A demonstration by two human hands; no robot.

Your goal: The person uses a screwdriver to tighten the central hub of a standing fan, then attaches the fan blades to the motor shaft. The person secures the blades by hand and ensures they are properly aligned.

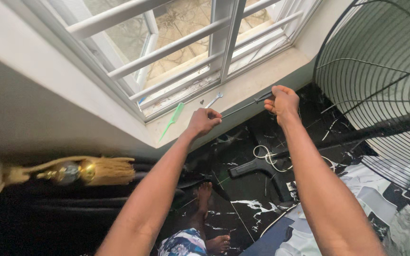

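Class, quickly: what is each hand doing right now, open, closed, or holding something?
Left hand: closed, gripping the tip end of the screwdriver.
Right hand: closed around the screwdriver's dark handle.

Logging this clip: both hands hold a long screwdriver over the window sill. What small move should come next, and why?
Probably lower the screwdriver onto the sill. The right hand grips its dark handle, the left hand pinches the shaft's tip end, and it hangs level just off the sill's edge, beside the spanner and green comb lying there.

Long thin screwdriver (pixel 247 105), dark handle, held level over windowsill
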